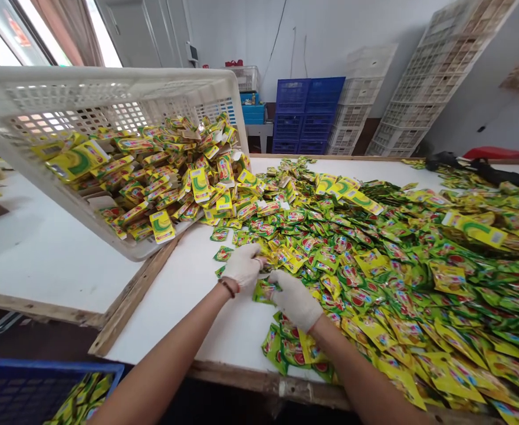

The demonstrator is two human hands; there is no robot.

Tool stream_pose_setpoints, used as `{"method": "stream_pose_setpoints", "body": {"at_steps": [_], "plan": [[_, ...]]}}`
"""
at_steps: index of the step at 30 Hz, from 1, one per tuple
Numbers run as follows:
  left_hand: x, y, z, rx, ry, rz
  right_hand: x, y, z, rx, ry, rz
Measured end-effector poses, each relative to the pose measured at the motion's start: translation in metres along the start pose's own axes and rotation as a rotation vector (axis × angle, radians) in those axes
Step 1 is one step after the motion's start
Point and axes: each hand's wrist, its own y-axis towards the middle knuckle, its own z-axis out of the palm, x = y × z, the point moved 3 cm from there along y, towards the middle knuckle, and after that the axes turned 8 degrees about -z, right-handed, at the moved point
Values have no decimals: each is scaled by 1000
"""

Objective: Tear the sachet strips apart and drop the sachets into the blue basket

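My left hand (243, 265), in a white knit glove with some bare fingertips, is closed at the near left edge of a heap of small green and yellow packets (325, 260). What its fingertips hold, if anything, is hidden. Just to its right my right hand (296, 301), also gloved, has its fingers curled in toward the left one. A green packet (263, 291) lies under its fingers; I cannot tell if it is gripped. More packets (292, 348) lie below the right wrist.
A white plastic crate (238, 112) lies tipped on the left, with small yellow boxes (162, 226) spilling toward the heap. Wooden strips (140, 289) edge the white table (184, 313). A blue crate (51, 367) with packets stands low at left. Stacked blue crates (308, 112) and white crates (423, 88) line the wall.
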Motion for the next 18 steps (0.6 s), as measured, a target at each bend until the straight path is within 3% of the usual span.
{"method": "stream_pose_setpoints", "body": {"at_steps": [3,6,11,15,18], "plan": [[22,-25,-17,-9,-131,-88,1,-2,-4,-21,268,122],[37,-50,-20,47,-255,-162,7,-1,-1,2,448,74],[43,-75,-6,172,-618,-239,8,1,2,-41,253,-106],[41,-77,-4,230,-724,-231,5,1,-1,-47,151,-153],[42,-77,-6,211,-706,-329,10,0,-3,26,80,-301]]}}
